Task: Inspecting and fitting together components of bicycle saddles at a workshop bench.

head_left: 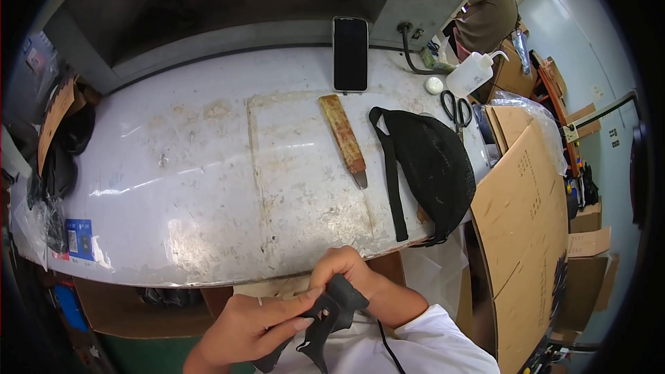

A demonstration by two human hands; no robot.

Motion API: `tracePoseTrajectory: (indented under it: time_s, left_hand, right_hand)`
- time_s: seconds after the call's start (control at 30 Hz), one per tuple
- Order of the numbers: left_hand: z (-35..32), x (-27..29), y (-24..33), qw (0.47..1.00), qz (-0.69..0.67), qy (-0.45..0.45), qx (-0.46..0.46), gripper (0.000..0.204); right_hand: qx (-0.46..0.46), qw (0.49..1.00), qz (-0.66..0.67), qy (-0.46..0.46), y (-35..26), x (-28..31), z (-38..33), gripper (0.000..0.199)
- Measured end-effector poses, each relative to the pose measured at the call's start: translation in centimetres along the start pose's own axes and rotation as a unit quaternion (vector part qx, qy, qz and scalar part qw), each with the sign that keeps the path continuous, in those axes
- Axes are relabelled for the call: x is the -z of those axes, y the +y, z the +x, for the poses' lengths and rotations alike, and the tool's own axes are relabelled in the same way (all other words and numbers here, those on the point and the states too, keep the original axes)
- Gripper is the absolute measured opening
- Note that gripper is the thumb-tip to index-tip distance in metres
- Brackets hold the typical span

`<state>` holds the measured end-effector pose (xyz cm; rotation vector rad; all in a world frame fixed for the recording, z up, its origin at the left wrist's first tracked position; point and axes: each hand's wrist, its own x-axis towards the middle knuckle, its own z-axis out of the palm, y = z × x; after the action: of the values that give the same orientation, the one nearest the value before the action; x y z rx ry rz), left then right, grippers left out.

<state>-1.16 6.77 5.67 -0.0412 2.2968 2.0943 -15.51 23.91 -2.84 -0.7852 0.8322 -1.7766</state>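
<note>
A small black part (331, 318) with holes sits low, just in front of the desk (208, 187). The left hand (253, 329) and right hand (353, 277) both pinch it tight (fingers curled). A black bag (433, 166) lies on the desk.

Left hand (253, 325) fingers extended, pinching; right hand (346, 266) curled, knuckles up; both close together, low centre.

I see two bare hands low in my view, the left hand (253, 325) and the right hand (346, 270), with no gloves on either. A thin ring (260, 300) sits on one left finger. The fingernails are long and pale. A white sleeve (436, 339) covers the right arm.
</note>
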Motion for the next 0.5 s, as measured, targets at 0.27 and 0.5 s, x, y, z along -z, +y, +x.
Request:
tracePoseTrajectory:
  time_s: [0.27,0.5]
  left_hand:
    - [-0.2,-1.3,-0.6,0.995,0.053,0.081,-0.038,0.04]
    - [-1.4,-0.1,-1.8,0.998,0.025,0.03,-0.045,0.046]
  right_hand:
    - [0.042,0.99,-0.066,0.12,-0.5,-2.2,-0.1,0.018]
    - [-0.095,0.986,-0.018,0.134,-1.9,-1.9,0.2,0.022]
